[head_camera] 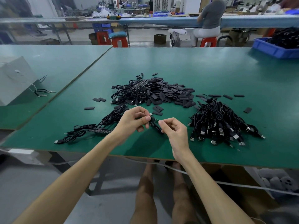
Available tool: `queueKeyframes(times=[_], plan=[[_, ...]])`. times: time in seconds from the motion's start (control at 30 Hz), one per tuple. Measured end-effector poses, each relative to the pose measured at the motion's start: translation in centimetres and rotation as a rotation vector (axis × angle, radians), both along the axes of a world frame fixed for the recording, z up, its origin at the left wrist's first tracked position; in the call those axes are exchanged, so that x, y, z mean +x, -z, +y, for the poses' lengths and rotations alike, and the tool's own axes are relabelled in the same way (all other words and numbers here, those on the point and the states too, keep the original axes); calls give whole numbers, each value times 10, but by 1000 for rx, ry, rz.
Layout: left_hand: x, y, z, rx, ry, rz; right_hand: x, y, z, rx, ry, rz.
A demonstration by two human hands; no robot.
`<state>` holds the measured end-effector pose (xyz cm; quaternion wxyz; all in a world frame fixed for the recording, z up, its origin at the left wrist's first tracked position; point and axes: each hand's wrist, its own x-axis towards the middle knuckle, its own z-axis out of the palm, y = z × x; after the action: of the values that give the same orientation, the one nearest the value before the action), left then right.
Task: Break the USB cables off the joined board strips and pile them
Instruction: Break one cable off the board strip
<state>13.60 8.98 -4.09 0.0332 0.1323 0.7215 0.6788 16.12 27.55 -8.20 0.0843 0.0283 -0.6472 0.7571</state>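
Note:
My left hand pinches one end of a joined board strip whose black USB cables trail off to the left on the green table. Just to its right, my right hand pinches a single black cable end at that strip. A pile of separated USB cables lies to the right of my hands. Beyond my hands sits a heap of black sleeves with another cable bundle on its left side.
Loose black sleeves lie scattered around the heaps. A blue bin full of cables stands at the far right corner, a grey box on the left table. A person sits on a red stool at the bench behind.

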Motion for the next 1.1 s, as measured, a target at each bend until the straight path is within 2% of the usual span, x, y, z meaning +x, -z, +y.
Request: queueKeyframes(times=[0.2,1.1], plan=[[0,8,-4,3,8,-21,0,-1,1,-62,16,-19],[2,13,0,63,-59,-65,-1,1,0,-12,0,-28]])
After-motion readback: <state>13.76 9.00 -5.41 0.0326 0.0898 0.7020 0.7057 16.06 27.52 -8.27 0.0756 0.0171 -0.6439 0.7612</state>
